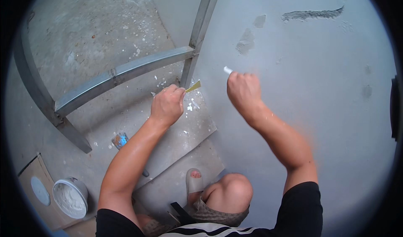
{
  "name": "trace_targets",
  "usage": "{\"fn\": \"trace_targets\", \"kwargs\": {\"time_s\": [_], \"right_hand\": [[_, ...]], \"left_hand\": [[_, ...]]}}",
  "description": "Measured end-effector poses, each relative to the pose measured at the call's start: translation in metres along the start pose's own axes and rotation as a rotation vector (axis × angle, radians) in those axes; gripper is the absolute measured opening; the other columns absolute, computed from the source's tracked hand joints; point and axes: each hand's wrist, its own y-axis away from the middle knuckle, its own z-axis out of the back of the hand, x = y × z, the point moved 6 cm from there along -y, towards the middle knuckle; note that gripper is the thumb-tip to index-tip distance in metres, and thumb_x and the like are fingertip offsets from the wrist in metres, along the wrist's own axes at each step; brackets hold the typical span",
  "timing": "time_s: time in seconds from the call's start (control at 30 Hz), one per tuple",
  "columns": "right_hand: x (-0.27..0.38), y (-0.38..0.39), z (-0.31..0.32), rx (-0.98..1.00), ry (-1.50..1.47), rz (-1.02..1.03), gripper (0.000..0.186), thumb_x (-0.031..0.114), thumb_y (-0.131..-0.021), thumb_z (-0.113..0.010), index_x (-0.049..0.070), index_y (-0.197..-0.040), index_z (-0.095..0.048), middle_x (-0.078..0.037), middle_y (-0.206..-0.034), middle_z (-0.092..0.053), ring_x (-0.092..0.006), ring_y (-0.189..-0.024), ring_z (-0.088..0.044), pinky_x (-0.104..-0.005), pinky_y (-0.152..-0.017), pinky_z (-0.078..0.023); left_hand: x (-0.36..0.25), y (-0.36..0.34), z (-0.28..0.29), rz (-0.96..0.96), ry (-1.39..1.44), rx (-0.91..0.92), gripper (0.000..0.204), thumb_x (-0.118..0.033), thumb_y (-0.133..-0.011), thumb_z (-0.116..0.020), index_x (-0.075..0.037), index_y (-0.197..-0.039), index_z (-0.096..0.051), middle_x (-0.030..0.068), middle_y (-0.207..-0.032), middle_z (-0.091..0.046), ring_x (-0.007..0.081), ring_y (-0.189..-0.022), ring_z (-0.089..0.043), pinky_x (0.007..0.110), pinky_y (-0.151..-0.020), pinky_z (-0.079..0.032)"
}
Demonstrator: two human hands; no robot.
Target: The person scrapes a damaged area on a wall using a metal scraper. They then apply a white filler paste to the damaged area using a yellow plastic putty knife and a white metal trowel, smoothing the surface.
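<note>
My left hand (167,104) is closed on a small yellow scraper (193,86), whose thin, flared end points toward the wall. Near the grey wall (294,81), my right hand (244,92) is curled in a fist, with a short white piece (227,70) jutting from its upper side. The rest of that piece is hidden in the fingers, so its kind cannot be told. Above the right hand the wall carries rough bare patches (245,42). A long, jagged gouge (312,15) runs farther up to the right.
A grey metal frame (126,67) stands at the left. White flecks dot the concrete floor and step (184,140). A paint-smeared flat tool (120,140) lies partly behind my left forearm. At lower left, a bucket of white paste (70,198) stands beside a round lid (40,191).
</note>
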Motion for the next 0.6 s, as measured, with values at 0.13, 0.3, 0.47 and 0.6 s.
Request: {"fn": "trace_targets", "kwargs": {"time_s": [0.13, 0.3, 0.47, 0.6], "right_hand": [[0.007, 0.031, -0.006, -0.106, -0.664, -0.256, 0.009, 0.005, -0.092, -0.064, 0.000, -0.088, -0.070, -0.017, -0.070, -0.070, -0.0347, -0.065, -0.069, -0.0422, -0.064, -0.055], [0.018, 0.052, -0.081, -0.185, -2.020, -0.854, 0.021, 0.015, -0.107, -0.061, -0.003, -0.117, -0.065, -0.002, -0.097, -0.071, -0.0101, -0.086, -0.068, -0.0347, -0.088, -0.063], [0.035, 0.049, -0.080, -0.253, -2.253, -0.978, 0.022, 0.015, -0.107, -0.062, -0.001, -0.122, -0.062, 0.001, -0.094, -0.068, -0.0093, -0.089, -0.067, -0.0357, -0.093, -0.062], [0.040, 0.049, -0.073, -0.251, -2.240, -0.943, 0.020, 0.015, -0.107, -0.062, 0.000, -0.120, -0.062, 0.002, -0.093, -0.067, -0.0087, -0.087, -0.067, -0.0359, -0.092, -0.063]], "left_hand": [[0.013, -0.001, 0.000, 0.206, 0.169, 0.003, 0.015, -0.017, -0.095, -0.068, -0.006, -0.097, -0.078, 0.0117, -0.085, -0.073, 0.0292, -0.078, -0.072, 0.040, -0.071, -0.057], [0.012, -0.003, -0.007, 0.526, 0.724, 0.215, 0.024, -0.020, -0.098, -0.069, 0.002, -0.100, -0.078, 0.0047, -0.078, -0.072, 0.0105, -0.064, -0.064, 0.029, -0.062, -0.053], [0.004, -0.003, -0.005, 0.600, 0.905, 0.284, 0.025, -0.019, -0.096, -0.071, 0.004, -0.099, -0.078, 0.0038, -0.075, -0.072, 0.0079, -0.060, -0.063, 0.026, -0.058, -0.053], [0.005, -0.002, -0.009, 0.633, 0.915, 0.288, 0.023, -0.018, -0.096, -0.071, 0.004, -0.099, -0.078, 0.0046, -0.075, -0.072, 0.0081, -0.060, -0.063, 0.025, -0.058, -0.053]]}}
